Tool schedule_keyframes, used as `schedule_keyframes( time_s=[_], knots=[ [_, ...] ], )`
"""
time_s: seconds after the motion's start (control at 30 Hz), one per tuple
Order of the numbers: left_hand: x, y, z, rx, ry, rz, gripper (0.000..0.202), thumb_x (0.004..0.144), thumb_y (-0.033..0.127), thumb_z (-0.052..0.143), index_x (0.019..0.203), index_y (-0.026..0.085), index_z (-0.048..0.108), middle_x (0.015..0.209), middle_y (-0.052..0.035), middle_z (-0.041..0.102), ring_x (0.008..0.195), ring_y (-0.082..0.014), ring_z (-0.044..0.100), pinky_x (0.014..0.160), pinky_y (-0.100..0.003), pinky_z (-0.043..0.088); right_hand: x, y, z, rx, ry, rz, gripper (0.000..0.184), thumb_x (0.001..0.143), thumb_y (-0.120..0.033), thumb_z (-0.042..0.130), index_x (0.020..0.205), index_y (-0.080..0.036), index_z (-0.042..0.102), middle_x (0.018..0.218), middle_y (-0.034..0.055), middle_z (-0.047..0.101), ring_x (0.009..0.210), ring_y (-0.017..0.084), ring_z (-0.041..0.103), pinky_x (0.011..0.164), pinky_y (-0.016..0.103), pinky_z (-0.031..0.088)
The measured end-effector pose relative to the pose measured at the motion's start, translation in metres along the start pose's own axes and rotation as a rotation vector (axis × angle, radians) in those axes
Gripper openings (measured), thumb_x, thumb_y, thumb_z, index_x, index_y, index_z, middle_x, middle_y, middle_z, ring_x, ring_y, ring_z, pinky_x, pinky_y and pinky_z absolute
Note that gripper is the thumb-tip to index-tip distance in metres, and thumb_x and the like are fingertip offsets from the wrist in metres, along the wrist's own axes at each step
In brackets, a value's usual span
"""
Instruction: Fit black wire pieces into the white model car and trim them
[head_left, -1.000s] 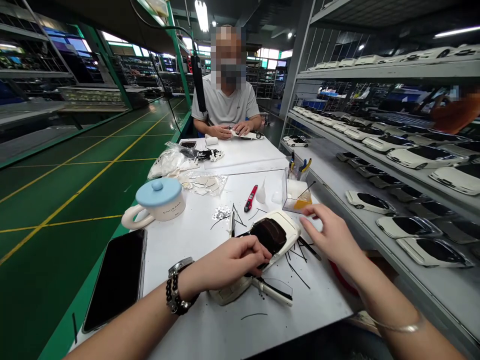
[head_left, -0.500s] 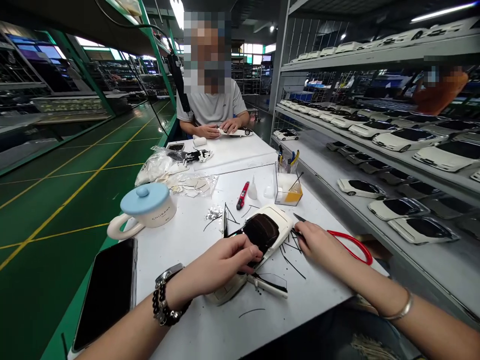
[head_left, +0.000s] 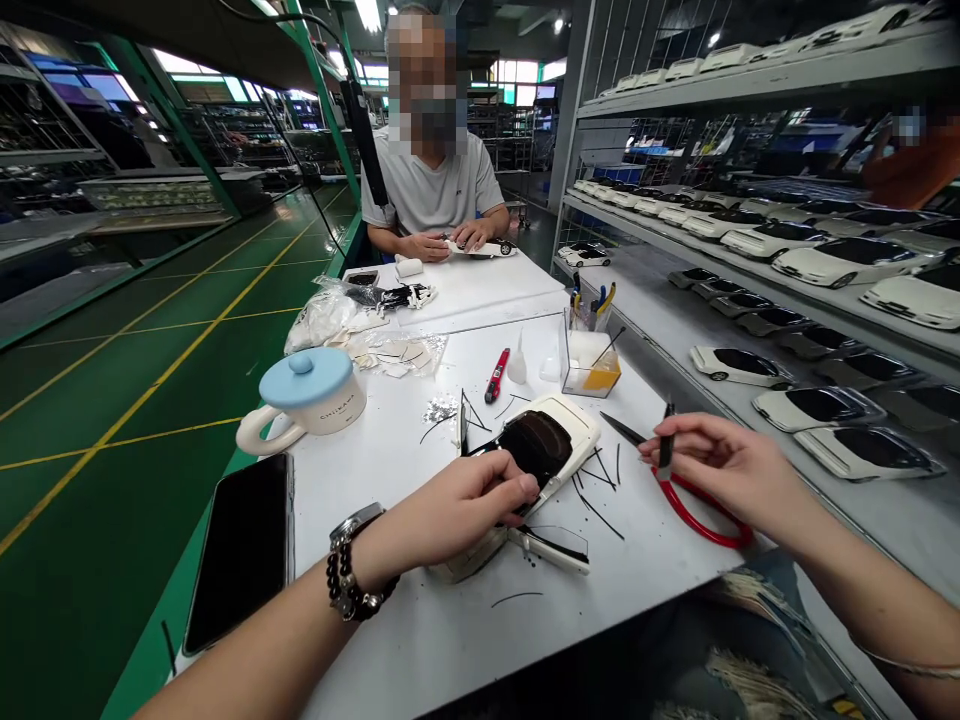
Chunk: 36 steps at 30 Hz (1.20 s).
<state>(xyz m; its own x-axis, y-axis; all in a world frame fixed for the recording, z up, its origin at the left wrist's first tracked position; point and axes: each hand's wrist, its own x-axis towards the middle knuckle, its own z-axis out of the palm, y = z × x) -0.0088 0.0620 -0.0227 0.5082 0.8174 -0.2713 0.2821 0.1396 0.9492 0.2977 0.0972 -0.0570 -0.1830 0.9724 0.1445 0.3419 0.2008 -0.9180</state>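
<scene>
Your left hand [head_left: 457, 510] pins the model car [head_left: 570, 425], lying near-left to far-right, while your right hand [head_left: 724, 465], just right of it, grips scissors [head_left: 622, 430].

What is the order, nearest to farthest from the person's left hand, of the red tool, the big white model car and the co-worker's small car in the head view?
1. White model car: under the left hand, touching.
2. Red tool: mid-table, beyond the car.
3. Co-worker's small car: far table end.
</scene>
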Motion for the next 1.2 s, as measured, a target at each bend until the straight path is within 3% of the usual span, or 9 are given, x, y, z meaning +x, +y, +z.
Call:
schedule_keyframes(
  time_s=[0.1,0.17,0.2,0.27,0.33,0.43,0.57,0.77,1.2],
  knots=[
    [-0.002,0.001,0.000,0.017,0.003,-0.013,0.039,0.088,0.054,0.049,0.089,0.016,0.057,0.107,-0.0074,0.062,0.102,-0.0207,0.059,0.085,-0.033,0.055,-0.012,-0.011,0.008,0.107,0.344,-0.084,0.030,0.067,-0.034,0.078,0.083,-0.017,0.058,0.060,0.0044,0.065,0.055,0.021,0.065,0.052,0.029,0.056],
    [-0.002,0.001,-0.001,0.014,0.003,-0.018,0.038,0.088,0.054,0.049,0.090,0.017,0.058,0.107,-0.0066,0.062,0.102,-0.0202,0.058,0.085,-0.032,0.055,-0.022,-0.017,0.023,0.188,0.589,-0.172,0.029,0.069,-0.031,0.078,0.075,-0.019,0.052,0.047,-0.0019,0.055,0.036,0.015,0.053,0.033,0.023,0.043],
    [-0.002,0.002,-0.001,0.014,0.003,-0.019,0.038,0.088,0.054,0.049,0.090,0.017,0.058,0.107,-0.0062,0.062,0.102,-0.0199,0.058,0.085,-0.031,0.055,-0.027,-0.018,0.033,0.239,0.674,-0.209,0.030,0.071,-0.030,0.076,0.074,-0.020,0.049,0.045,-0.0043,0.052,0.032,0.013,0.048,0.030,0.021,0.038],
    [-0.003,0.002,-0.002,0.018,-0.002,-0.022,0.038,0.089,0.054,0.048,0.089,0.017,0.058,0.108,-0.0056,0.062,0.102,-0.0193,0.058,0.086,-0.031,0.055,-0.036,-0.018,0.056,0.353,0.746,-0.221,0.028,0.076,-0.029,0.072,0.073,-0.020,0.045,0.049,-0.0049,0.053,0.036,0.011,0.048,0.034,0.021,0.038],
    [-0.003,0.002,-0.002,0.017,-0.008,-0.032,0.037,0.089,0.053,0.049,0.090,0.018,0.058,0.108,-0.0052,0.062,0.102,-0.0190,0.058,0.087,-0.031,0.054,-0.042,-0.016,0.080,0.493,0.711,-0.131,0.025,0.081,-0.032,0.066,0.073,-0.019,0.045,0.054,-0.0028,0.057,0.043,0.010,0.051,0.041,0.020,0.042],
    [-0.001,0.001,-0.002,-0.002,-0.010,-0.050,0.037,0.089,0.053,0.049,0.089,0.017,0.058,0.108,-0.0051,0.062,0.102,-0.0186,0.058,0.087,-0.031,0.055,-0.047,-0.010,0.107,0.713,0.591,0.123,0.029,0.084,-0.039,0.062,0.072,-0.018,0.045,0.055,-0.0006,0.057,0.048,0.010,0.052,0.044,0.019,0.041],
    [0.001,0.000,-0.001,-0.039,-0.006,-0.053,0.037,0.089,0.052,0.049,0.085,0.016,0.056,0.108,-0.0058,0.063,0.104,-0.0191,0.059,0.087,-0.032,0.055,-0.051,-0.006,0.123,0.815,0.452,0.307,0.036,0.077,-0.041,0.071,0.073,-0.019,0.044,0.056,0.0004,0.059,0.049,0.011,0.053,0.046,0.020,0.042],
    [0.000,0.001,-0.001,-0.018,0.004,-0.075,0.038,0.088,0.054,0.050,0.083,0.017,0.054,0.107,-0.0063,0.064,0.103,-0.0202,0.060,0.086,-0.034,0.054,-0.055,-0.002,0.127,0.811,0.346,0.283,0.037,0.076,-0.035,0.074,0.073,-0.019,0.040,0.055,-0.0019,0.058,0.048,0.010,0.050,0.046,0.018,0.038],
    [-0.002,0.001,-0.002,0.107,0.001,-0.065,0.039,0.090,0.055,0.046,0.083,0.017,0.053,0.106,-0.0056,0.064,0.096,-0.0196,0.060,0.082,-0.032,0.051,-0.054,0.000,0.131,0.828,0.340,0.241,0.034,0.080,-0.035,0.070,0.074,-0.020,0.040,0.058,-0.0030,0.057,0.052,0.010,0.053,0.049,0.019,0.041]
  ],
)
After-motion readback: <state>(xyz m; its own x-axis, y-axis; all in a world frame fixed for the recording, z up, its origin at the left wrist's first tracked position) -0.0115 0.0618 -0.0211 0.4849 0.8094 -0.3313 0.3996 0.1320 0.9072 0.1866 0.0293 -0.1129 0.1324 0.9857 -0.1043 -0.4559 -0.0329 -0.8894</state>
